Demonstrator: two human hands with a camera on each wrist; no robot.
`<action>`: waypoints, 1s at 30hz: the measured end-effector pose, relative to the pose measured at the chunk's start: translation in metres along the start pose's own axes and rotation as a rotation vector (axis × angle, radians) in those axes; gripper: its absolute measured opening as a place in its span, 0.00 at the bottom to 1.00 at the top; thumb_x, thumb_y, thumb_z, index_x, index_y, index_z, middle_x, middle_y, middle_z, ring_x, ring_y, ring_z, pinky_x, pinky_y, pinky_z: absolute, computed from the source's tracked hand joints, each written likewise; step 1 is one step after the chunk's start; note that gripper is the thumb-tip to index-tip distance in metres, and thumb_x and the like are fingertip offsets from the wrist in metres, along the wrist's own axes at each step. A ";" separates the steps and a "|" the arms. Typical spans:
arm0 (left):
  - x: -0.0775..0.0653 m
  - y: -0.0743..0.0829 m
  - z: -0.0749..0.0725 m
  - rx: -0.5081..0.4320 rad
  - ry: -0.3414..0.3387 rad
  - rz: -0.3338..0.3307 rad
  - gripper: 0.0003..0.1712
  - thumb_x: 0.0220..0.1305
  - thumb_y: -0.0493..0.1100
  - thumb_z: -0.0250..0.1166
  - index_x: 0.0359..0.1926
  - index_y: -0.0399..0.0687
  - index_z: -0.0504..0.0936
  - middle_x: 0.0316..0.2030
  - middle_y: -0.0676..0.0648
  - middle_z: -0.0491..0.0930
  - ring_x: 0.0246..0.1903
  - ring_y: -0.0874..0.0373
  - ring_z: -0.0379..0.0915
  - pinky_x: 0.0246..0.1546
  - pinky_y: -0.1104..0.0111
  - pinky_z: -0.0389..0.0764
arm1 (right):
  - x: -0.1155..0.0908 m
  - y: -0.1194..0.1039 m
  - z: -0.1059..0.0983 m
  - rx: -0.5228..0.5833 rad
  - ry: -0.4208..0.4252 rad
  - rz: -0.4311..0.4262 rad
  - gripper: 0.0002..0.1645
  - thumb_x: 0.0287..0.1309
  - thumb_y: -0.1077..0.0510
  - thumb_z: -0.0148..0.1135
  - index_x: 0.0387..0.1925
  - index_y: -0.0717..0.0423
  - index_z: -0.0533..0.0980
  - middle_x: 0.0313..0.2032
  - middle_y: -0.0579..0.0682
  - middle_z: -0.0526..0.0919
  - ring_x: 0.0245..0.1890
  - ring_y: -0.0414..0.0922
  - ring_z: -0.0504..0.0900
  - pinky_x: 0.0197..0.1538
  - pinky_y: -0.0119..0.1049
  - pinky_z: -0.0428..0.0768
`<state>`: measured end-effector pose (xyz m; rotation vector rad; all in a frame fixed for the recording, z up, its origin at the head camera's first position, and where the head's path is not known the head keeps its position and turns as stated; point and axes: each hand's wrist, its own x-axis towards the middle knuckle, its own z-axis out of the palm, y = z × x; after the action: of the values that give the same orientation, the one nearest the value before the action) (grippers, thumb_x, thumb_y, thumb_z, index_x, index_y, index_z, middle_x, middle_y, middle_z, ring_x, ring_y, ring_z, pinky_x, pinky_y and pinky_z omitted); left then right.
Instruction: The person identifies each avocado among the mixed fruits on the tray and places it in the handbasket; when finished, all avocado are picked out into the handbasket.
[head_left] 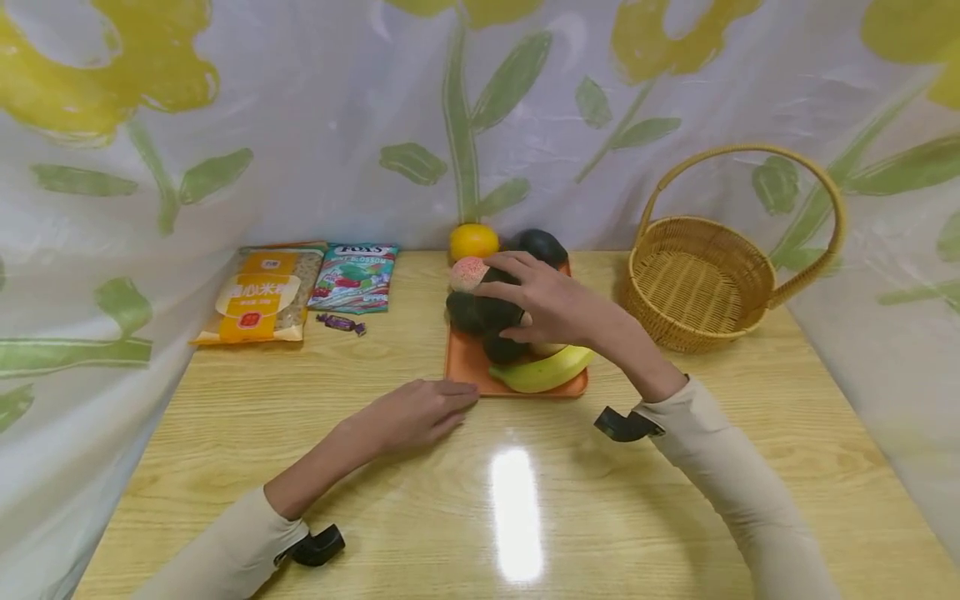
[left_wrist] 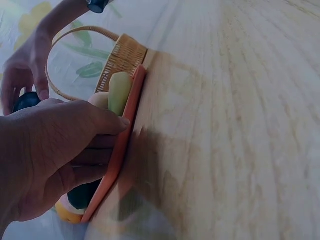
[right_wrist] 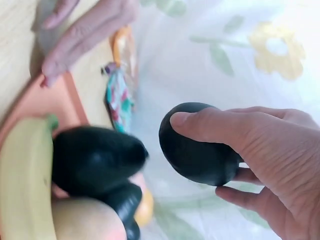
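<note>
Fruit (right_wrist: 192,157), dark, gripped by my right hand (head_left: 551,298) over the tray (head_left: 467,362) at twelve o'clock.
Lifting step, I judge, next needing steady pressure; straight-fingered, my left hand (head_left: 420,414) touches its seven-o'clock corner.

A smooth, egg-shaped fruit (right_wrist: 195,165), so dark green it looks almost black, is gripped in the person's right hand (right_wrist: 270,150), thumb across one side and fingers against the other. It is whole and glossy, held clear of the tray (head_left: 465,367). That tray is orange, shallow and straight-sided, with a low raised rim; it lies flat, mostly covered by piled fruit, its bare near-left corner touched by the left hand (head_left: 420,412).
</note>
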<state>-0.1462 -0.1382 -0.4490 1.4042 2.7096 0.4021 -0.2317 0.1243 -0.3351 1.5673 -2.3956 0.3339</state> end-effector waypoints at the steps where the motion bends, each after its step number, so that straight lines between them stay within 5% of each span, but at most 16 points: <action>1: 0.000 0.000 0.000 0.002 -0.002 0.003 0.22 0.77 0.44 0.60 0.67 0.43 0.79 0.66 0.44 0.81 0.66 0.51 0.79 0.63 0.56 0.81 | -0.003 0.003 -0.003 0.008 0.015 0.007 0.37 0.50 0.53 0.83 0.61 0.55 0.78 0.67 0.67 0.74 0.68 0.65 0.72 0.69 0.59 0.75; 21: 0.002 0.005 -0.003 -0.028 -0.032 -0.064 0.24 0.76 0.46 0.61 0.68 0.43 0.79 0.65 0.44 0.82 0.65 0.50 0.80 0.64 0.55 0.81 | -0.077 0.046 -0.054 0.035 0.123 0.247 0.37 0.45 0.61 0.84 0.60 0.59 0.79 0.64 0.70 0.75 0.65 0.68 0.74 0.64 0.64 0.74; 30: 0.006 0.013 -0.003 0.029 0.001 -0.062 0.22 0.75 0.46 0.63 0.63 0.41 0.80 0.58 0.43 0.85 0.57 0.49 0.84 0.58 0.55 0.84 | -0.114 0.081 -0.084 0.024 0.095 0.482 0.41 0.44 0.61 0.84 0.62 0.58 0.78 0.66 0.70 0.74 0.67 0.70 0.72 0.61 0.67 0.75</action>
<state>-0.1400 -0.1272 -0.4428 1.3236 2.7624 0.3610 -0.2553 0.2815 -0.2984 0.9372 -2.6746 0.5154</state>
